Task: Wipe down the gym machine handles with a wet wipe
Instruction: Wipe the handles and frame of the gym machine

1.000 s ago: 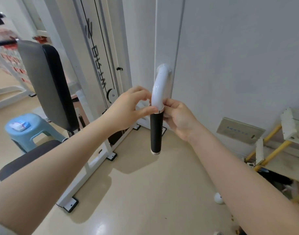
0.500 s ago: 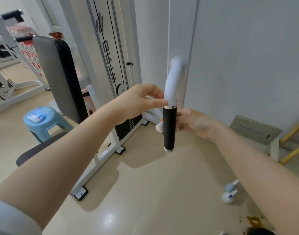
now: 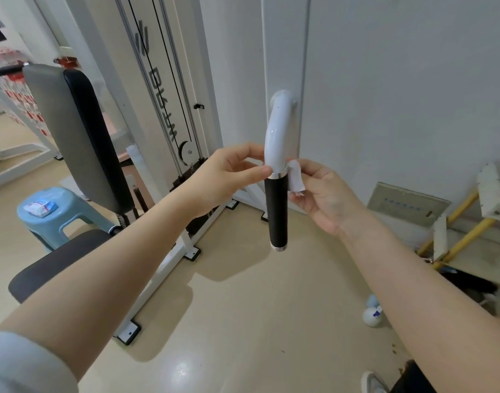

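Wipe raised, now beside handle

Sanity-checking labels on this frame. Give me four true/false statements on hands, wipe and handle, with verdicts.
1. The right hand holds the wet wipe beside the handle. True.
2. The left hand grips the black grip. False: its fingertips are at the white tube, just above the metal ring.
3. A packet lies on the blue stool. True.
4. The wipe lies on the floor. False: it is held up at the handle.
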A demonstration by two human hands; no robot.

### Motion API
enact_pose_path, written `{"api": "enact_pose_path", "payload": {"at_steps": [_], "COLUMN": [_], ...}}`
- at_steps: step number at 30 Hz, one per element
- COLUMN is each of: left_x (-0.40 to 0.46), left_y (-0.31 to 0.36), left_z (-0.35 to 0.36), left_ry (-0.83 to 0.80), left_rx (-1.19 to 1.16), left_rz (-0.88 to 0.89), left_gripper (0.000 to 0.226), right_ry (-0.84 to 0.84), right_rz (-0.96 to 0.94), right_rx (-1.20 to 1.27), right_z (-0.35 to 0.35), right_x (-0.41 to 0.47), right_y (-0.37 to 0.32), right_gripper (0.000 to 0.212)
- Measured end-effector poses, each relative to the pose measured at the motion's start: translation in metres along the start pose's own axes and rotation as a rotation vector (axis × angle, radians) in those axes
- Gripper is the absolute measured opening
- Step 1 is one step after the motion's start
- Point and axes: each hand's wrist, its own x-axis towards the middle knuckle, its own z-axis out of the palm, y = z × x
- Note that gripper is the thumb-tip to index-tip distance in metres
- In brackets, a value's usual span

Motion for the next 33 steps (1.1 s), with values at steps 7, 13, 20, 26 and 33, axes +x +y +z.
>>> {"api": "enact_pose_path", "payload": {"at_steps": [7,13,20,26,33], "left_x": [-0.011,-0.015,-0.021,-0.023,-0.019], "left_y": [0.0,0.002,-0.004,-0.006,-0.002], "left_z": [-0.018,-0.027,-0.032,-0.034,-0.04], "left_ry": [0.063,0.048,0.092,0.096,0.065], "left_rx": [0.105,0.186,0.234,0.211,0.217], "left_rz": [0.009,-0.009,-0.004,-0.002,-0.057], "left_gripper": [0.02,0.021,0.023,0.024,0.02], "right_ry": [0.149,0.243,0.29,0.407,0.316], "right_rz": [0.049,-0.042,0.029,0.201,-0.224], "right_rx": [-0.372,-0.547,-0.564,-0.512,-0.797], "right_z": [0.016,0.035,0.041,0.047,0.051], "right_x": [-0.011,-0.007,-0.001,-0.016,-0.017], "right_y": [0.038,0.04,0.046,0.092,0.087], "right_gripper": [0.023,0.028,0.028,0.025,0.032]}}
